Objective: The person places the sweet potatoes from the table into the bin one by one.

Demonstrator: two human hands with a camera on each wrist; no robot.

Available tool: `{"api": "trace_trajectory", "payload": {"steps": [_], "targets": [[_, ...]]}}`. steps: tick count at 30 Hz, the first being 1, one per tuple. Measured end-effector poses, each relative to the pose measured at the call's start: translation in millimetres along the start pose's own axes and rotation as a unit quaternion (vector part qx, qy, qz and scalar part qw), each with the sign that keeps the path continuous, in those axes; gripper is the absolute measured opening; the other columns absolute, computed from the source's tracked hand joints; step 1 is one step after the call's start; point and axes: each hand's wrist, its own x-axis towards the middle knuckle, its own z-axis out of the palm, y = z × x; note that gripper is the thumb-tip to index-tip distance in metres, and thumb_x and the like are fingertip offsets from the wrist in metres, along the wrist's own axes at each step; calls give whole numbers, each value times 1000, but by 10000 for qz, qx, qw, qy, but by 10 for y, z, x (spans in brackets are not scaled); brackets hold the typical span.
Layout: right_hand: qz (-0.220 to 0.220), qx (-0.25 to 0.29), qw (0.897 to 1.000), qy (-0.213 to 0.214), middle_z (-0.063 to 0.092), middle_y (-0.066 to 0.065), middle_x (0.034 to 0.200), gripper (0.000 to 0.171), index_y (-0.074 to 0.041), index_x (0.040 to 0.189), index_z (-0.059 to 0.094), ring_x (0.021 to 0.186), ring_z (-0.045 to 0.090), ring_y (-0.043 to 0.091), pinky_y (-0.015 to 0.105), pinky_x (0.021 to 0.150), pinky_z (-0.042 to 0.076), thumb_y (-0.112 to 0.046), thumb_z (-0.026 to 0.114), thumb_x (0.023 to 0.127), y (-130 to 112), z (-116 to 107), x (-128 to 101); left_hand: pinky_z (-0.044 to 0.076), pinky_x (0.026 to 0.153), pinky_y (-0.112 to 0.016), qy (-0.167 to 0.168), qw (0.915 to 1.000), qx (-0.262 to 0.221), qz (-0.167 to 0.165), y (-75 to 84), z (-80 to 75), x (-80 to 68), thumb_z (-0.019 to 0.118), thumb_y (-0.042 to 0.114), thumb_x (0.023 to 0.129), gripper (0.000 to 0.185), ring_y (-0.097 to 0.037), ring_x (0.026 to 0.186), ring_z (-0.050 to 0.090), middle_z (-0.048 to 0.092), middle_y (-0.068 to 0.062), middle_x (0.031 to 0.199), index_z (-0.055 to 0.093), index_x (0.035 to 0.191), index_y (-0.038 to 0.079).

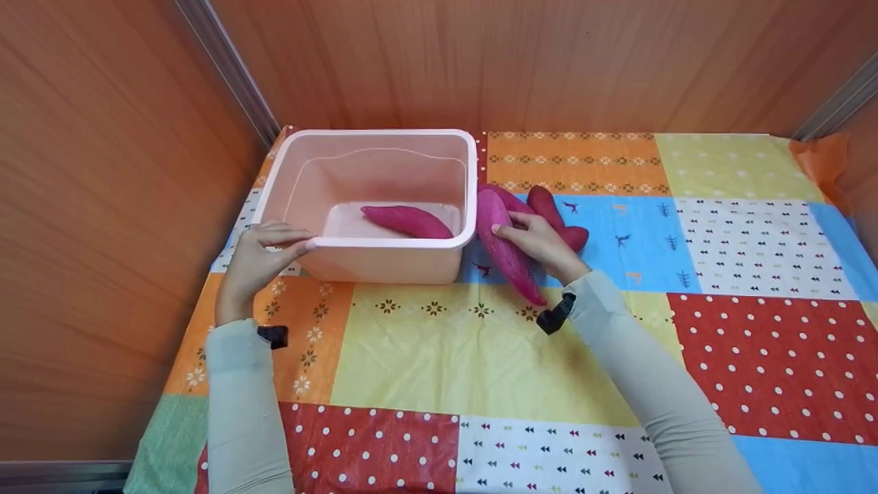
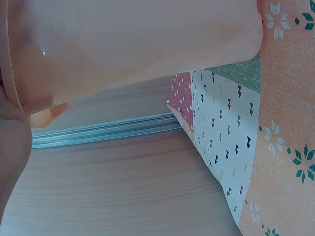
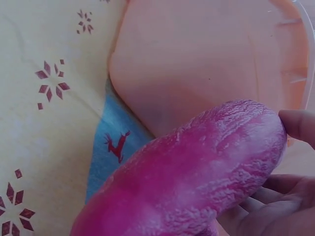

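Pink-skinned sweet potato (image 1: 506, 255) — holding beside the tub (image 1: 384, 266) in right grip (image 1: 540, 241), closed around it. With left grip (image 1: 257, 264) — pinching the tub's near rim (image 1: 391, 243).

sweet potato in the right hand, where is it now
In the head view, the sweet potato is just right of the pink bin, gripped by the right hand, left of darker sweet potatoes.

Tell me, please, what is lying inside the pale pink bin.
One magenta sweet potato lies inside the pale pink bin. The bin's near wall hides part of the bottom; anything there cannot be seen.
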Motion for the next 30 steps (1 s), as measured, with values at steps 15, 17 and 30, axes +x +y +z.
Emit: {"api": "trace_trajectory", "payload": {"steps": [15,17,30], "targets": [[-39,122,9999,3,49,14,138,64,-12,148,38,114,51,24,41,98,47,-33,61,93,-110,-70,-45,41,82,-18,44,10000,-44,1,-20,5,-3,74,4,82,23,-1,92,54,70,-23,104,72,102,-8],[-29,127,9999,3,50,14,138,64,-12,148,37,114,51,24,41,99,47,-33,62,93,-136,-81,-51,41,82,-18,44,10000,-28,-18,-9,3,-6,74,5,82,23,-1,92,54,70,-21,104,72,102,-7],[-89,57,9999,119,49,14,139,63,-10,147,39,117,51,25,42,101,46,-32,62,93,-245,-119,-49,44,80,-16,152,9998,-110,103,-348,40,63,75,4,81,21,-3,91,55,72,-13,101,74,101,-1]]}}
